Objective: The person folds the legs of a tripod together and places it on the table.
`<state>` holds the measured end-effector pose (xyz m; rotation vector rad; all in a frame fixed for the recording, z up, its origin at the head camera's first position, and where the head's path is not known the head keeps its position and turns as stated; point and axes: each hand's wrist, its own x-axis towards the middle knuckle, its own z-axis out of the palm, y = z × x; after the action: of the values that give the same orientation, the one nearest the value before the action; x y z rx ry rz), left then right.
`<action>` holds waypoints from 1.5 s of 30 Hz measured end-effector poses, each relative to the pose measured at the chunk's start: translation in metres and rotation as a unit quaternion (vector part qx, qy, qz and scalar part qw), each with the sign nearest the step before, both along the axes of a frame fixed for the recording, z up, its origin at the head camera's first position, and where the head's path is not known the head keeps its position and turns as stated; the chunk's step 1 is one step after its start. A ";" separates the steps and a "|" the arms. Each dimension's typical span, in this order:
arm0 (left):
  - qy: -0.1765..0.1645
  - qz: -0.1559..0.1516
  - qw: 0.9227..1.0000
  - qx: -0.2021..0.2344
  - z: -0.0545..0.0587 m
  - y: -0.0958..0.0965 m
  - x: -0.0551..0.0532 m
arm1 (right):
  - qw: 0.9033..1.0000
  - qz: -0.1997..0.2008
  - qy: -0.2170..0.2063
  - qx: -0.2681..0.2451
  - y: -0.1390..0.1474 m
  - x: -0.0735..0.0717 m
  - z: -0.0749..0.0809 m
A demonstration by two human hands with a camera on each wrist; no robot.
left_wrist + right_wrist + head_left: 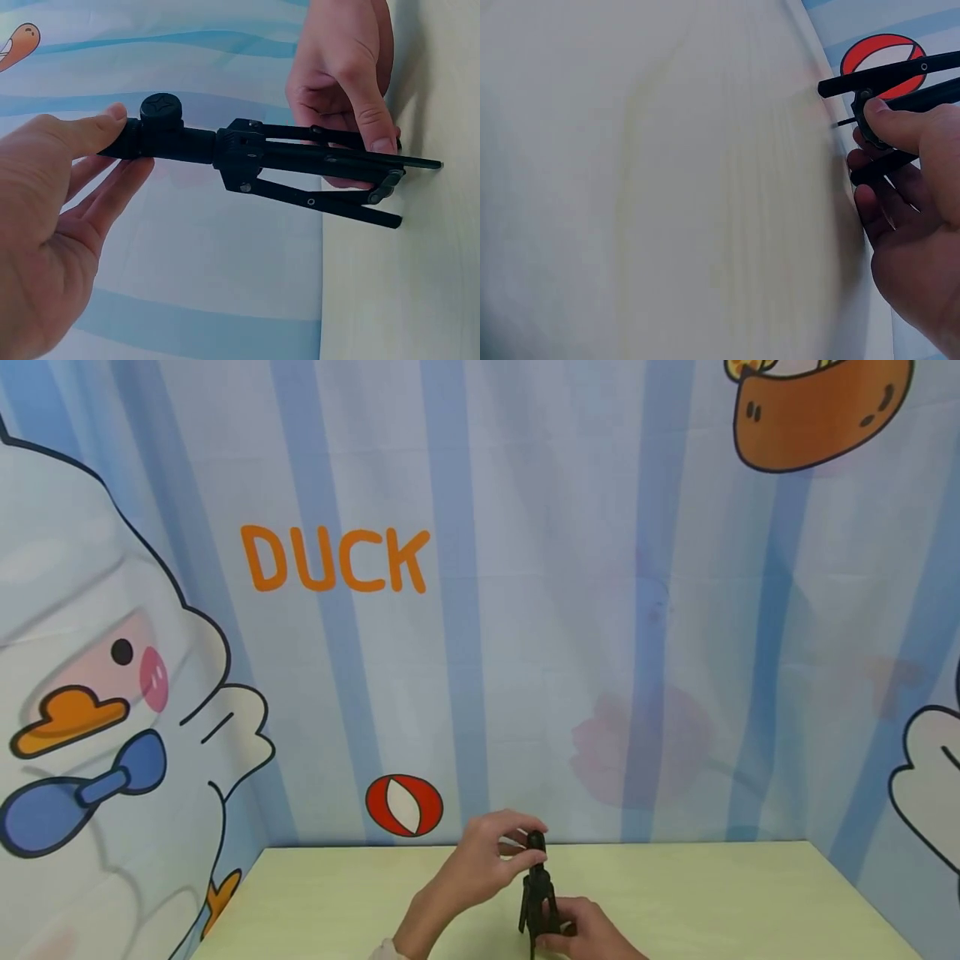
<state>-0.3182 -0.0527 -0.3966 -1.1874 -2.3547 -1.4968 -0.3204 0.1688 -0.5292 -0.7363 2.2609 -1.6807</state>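
Observation:
A small black tripod (537,893) stands roughly upright between both hands, its legs folded close to the centre column. At its top, my left hand (487,860) pinches the head end between thumb and fingers. In the left wrist view a round knob (161,112) sticks out from the tripod's neck beside that grip. Lower down, my right hand (588,928) holds the leg end, with the thumb on one side and fingers behind. The right wrist view shows the thumb (900,124) against the joint near the leg tips; the upper tripod lies outside that view.
Beneath the hands is a pale yellow tabletop (337,893). Behind it hangs a blue-striped curtain (525,610) printed with a duck, lettering and a red ball shape (429,806). The curtain meets the table's back edge and wraps round both sides.

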 end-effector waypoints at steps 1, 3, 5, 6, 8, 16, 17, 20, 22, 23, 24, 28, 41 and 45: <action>-0.007 -0.001 1.000 0.000 0.001 -0.001 0.000 | 1.000 0.004 -0.001 0.000 0.001 0.000 0.000; -0.018 -0.003 1.000 0.004 0.002 -0.002 0.001 | 1.000 0.007 -0.003 0.000 0.004 0.000 0.000; -0.020 -0.002 1.000 0.007 0.002 -0.004 0.000 | 1.000 0.008 0.004 -0.002 0.007 -0.001 0.001; -0.019 -0.001 1.000 0.011 0.001 -0.006 0.000 | 1.000 0.008 0.007 -0.005 0.008 -0.001 0.001; -0.015 0.004 1.000 0.016 0.000 -0.010 -0.001 | 1.000 0.008 0.012 -0.013 0.011 -0.001 0.001; -0.049 0.028 0.997 0.045 -0.008 -0.029 -0.003 | 0.999 -0.026 0.012 -0.032 0.025 0.000 -0.002; -0.058 0.028 0.997 0.050 -0.010 -0.031 -0.002 | 0.999 -0.042 0.010 -0.029 0.027 0.001 -0.003; -0.076 0.025 0.995 0.064 -0.014 -0.035 -0.003 | 0.995 -0.097 -0.020 -0.028 0.033 0.003 -0.003; -0.082 0.027 0.994 0.070 -0.016 -0.038 -0.004 | 0.990 -0.134 -0.034 -0.028 0.036 0.004 -0.002; -0.083 0.031 0.994 0.069 -0.018 -0.039 -0.004 | 0.987 -0.152 -0.039 -0.032 0.037 0.005 -0.001; -0.083 0.035 0.994 0.069 -0.019 -0.041 -0.005 | 0.984 -0.168 -0.041 -0.038 0.038 0.006 0.001; -0.084 0.057 0.993 0.067 -0.029 -0.047 -0.009 | 0.976 -0.203 -0.031 -0.068 0.043 0.010 0.009; -0.094 0.098 0.991 -0.002 -0.081 -0.066 -0.023 | 0.983 -0.183 0.006 -0.016 0.047 0.012 0.028; -0.094 0.087 0.992 -0.020 -0.094 -0.068 -0.023 | 0.983 -0.179 0.040 0.016 0.044 0.011 0.026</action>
<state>-0.3412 -0.1206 -0.4906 -0.8549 -2.5430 -1.5704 -0.3090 0.2125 -0.5033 -0.4118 2.5939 -1.7840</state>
